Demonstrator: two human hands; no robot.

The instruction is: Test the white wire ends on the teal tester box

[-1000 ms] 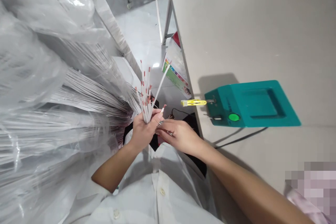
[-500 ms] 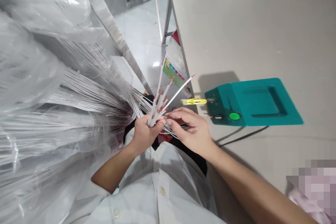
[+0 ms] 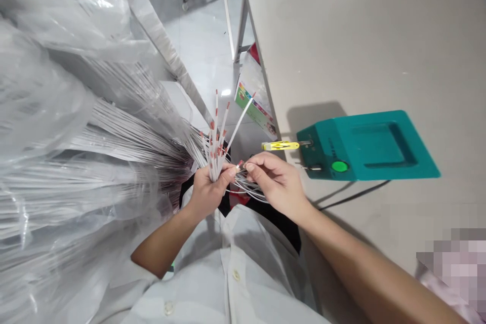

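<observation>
A: Left hand state?
B: Left hand point(image 3: 210, 190), lower centre of frame, is curled closed around a bunch of white sleeved wires point(image 3: 214, 154). Red tips fan toward the top of the frame, uneven heights, one leaning right.
A: And its thumb?
B: Pressed by a separate red wire end point(image 3: 240, 164), poking out right of the fist.
A: Right hand?
B: Right hand point(image 3: 279, 182), just right of it. Thumb and forefinger pinched together at that wire end, other fingers loosely bent. Too small to tell what sits between the tips.
A: Below the hands?
B: Loose grey wires point(image 3: 250, 192) run under the right fingers.
A: Surroundings?
B: Teal box point(image 3: 372, 147) with green button point(image 3: 339, 166) on the table point(image 3: 364, 35), right of frame. Yellow clip point(image 3: 281, 146) sticks out its left side, above the right hand. Plastic-wrapped wire bundles point(image 3: 125, 131) fill the left.
</observation>
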